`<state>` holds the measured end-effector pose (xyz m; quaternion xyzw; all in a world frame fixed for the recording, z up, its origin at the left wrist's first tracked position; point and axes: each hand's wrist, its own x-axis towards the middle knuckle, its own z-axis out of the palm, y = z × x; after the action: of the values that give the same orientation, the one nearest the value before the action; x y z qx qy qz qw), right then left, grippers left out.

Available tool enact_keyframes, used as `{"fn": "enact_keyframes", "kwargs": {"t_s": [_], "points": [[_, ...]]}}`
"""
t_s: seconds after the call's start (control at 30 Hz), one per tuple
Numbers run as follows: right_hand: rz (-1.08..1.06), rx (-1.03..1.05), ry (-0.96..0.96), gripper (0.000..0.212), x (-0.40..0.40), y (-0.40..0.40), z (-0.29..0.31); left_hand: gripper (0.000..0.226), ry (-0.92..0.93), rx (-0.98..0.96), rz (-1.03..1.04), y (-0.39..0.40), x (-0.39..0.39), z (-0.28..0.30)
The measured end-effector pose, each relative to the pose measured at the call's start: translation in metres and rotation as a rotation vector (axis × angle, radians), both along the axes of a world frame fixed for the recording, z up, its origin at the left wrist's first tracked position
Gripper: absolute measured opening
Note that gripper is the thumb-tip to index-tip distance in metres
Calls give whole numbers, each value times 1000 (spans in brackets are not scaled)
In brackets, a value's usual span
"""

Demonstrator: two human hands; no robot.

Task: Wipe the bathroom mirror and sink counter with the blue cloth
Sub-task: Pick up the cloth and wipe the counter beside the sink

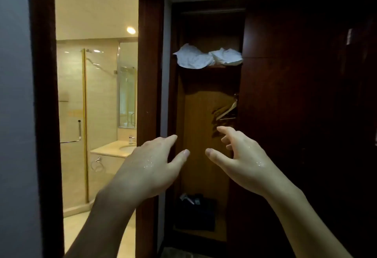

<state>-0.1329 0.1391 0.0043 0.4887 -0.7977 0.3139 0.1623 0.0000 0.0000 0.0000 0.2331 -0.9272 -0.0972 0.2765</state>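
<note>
Both my hands are raised in front of me outside the bathroom, and both hold nothing. My left hand (152, 166) has its fingers spread and relaxed, with water drops on its back. My right hand (238, 155) is also wet, its fingers loosely curved. Through the doorway at the left I see the bathroom mirror (127, 86) on the far wall. Below it sits the beige sink counter (108, 151) with a chrome faucet (132, 139). No blue cloth is in view.
A dark wooden door frame (149, 74) stands between the bathroom and an open wardrobe (206, 115). White linen (206, 58) lies on the wardrobe shelf, hangers (226, 111) hang inside, and a dark bag (195, 213) sits at its bottom. A glass shower enclosure (71, 115) fills the bathroom's left.
</note>
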Motion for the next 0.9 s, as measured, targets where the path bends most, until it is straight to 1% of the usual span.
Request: {"fn": "enact_keyframes", "kwargs": {"t_s": [0.17, 0.33, 0.63, 0.8, 0.9], "points": [[34, 38, -27, 70, -46, -107, 2, 64, -31, 5, 67, -103, -43, -3], [88, -2, 7, 63, -90, -217, 1, 61, 55, 17, 174, -202, -83, -11], [299, 60, -15, 56, -153, -402, -18, 57, 58, 83, 378, -358, -133, -38], [416, 52, -15, 56, -198, -524, -28, 55, 50, 95, 422, -451, -173, -49], [488, 30, -45, 64, -221, -606, -30, 53, 59, 87, 474, -519, -193, -48]]}}
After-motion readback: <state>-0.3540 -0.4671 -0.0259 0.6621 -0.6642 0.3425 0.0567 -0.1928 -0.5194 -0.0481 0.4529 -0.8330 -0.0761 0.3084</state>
